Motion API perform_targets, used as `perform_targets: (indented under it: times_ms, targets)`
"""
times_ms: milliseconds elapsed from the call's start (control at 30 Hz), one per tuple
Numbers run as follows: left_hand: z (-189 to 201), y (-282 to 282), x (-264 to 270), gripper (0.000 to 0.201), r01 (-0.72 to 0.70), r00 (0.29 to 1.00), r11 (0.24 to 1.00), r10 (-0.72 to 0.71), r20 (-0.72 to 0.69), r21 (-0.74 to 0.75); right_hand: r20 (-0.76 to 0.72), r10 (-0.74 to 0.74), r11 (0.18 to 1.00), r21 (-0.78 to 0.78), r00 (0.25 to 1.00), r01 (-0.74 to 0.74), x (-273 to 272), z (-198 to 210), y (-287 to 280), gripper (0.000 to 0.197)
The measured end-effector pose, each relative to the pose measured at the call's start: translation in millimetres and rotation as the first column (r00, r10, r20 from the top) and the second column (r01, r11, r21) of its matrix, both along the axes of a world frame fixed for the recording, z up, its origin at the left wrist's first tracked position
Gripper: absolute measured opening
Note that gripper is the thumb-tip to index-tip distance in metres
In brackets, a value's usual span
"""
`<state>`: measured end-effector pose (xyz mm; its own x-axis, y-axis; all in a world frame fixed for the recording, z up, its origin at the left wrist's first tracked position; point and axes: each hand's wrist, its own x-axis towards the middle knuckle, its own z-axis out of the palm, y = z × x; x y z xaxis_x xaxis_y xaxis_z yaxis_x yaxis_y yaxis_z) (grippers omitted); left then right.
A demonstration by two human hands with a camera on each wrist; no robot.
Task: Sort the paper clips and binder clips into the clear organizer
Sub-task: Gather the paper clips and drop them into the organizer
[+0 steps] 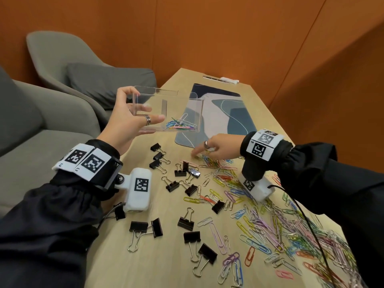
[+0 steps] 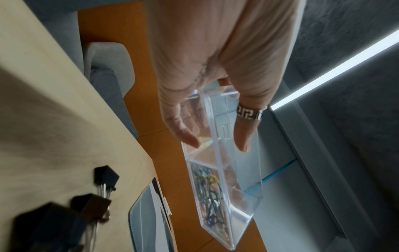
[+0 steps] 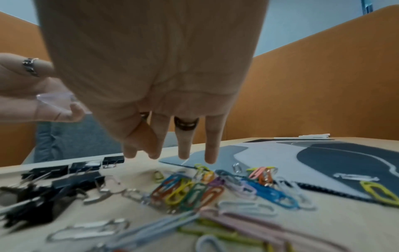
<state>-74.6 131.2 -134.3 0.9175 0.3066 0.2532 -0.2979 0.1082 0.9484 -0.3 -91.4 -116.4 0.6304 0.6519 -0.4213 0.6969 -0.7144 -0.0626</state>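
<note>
Plainly, our worry starts at the far left, where our left hand (image 1: 128, 119) holds the clear organizer (image 1: 166, 113) in the air, thumb on one wall and fingers under the base, tilted so its small heap of coloured clips (image 1: 179, 124) slides to the low corner. If we tip it further, those sorted clips could spill back onto the table (image 1: 116, 256); the acrylic looks slick, so a loosened hold might drop the whole box.

Right of the organizer and below it, black binder clips (image 1: 176, 173) lie scattered on the wood, none yet inside as far as we can see. We judge that a careless sweep could drag one in among the paper clips.

Further right of the organizer, our right hand (image 1: 216, 147) reaches down to the edge of the loose paper clips (image 1: 259, 215), fingers extended, tips at or just above them; we cannot tell whether it has one pinched. The clips overlap thickly, so lifting one may snag others, which could fall short of the organizer or into the wrong compartment.
</note>
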Motion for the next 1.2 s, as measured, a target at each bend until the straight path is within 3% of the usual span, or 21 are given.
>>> perform_targets:
  times_ms: [100,200,333,500,667,833,933,1033,1200]
  targets:
    - [0,-1,-1,0.06,-0.002,1.0,1.0,0.002,-0.004,0.008,-0.066,0.045,0.998,-0.043,0.997,-0.048,-7,-4,9,0.065]
    - [-1,-1,0,0.06,-0.004,1.0,1.0,0.004,-0.009,0.011,-0.085,0.094,0.991,-0.087,0.992,-0.102,-12,-7,7,0.065]
    - [0,-1,0,0.061,-0.006,1.0,1.0,0.006,-0.012,0.008,-0.098,0.004,0.998,-0.065,0.995,-0.01,-11,-1,-19,0.055]
    - [-2,-4,1,0.065,0.005,1.0,0.999,-0.004,-0.013,0.033,-0.007,-0.126,0.986,0.106,0.992,0.127,-5,0,-34,0.048]
    - [-2,-5,-1,0.063,0.017,1.0,0.998,-0.017,-0.007,0.053,0.009,-0.11,0.993,-0.041,0.994,0.11,-1,-18,-18,0.048]
    - [-2,-5,-2,0.062,0.03,1.0,0.999,-0.03,-0.002,0.044,-0.027,-0.102,0.994,-0.036,0.994,0.101,-15,-12,-32,0.043]
    - [-2,-6,-2,0.064,0.035,0.999,0.999,-0.035,0.0,0.04,-0.054,-0.189,0.979,0.066,0.98,0.192,-16,0,-48,0.036]
    - [-2,-8,-2,0.062,0.033,0.999,0.998,-0.033,0.0,0.052,0.028,-0.332,0.923,0.214,0.943,0.319,-1,0,-55,0.037]
    - [0,-9,-4,0.064,0.036,0.999,0.997,-0.036,-0.015,0.064,0.003,-0.407,0.907,0.116,0.913,0.404,14,-10,-37,0.051]
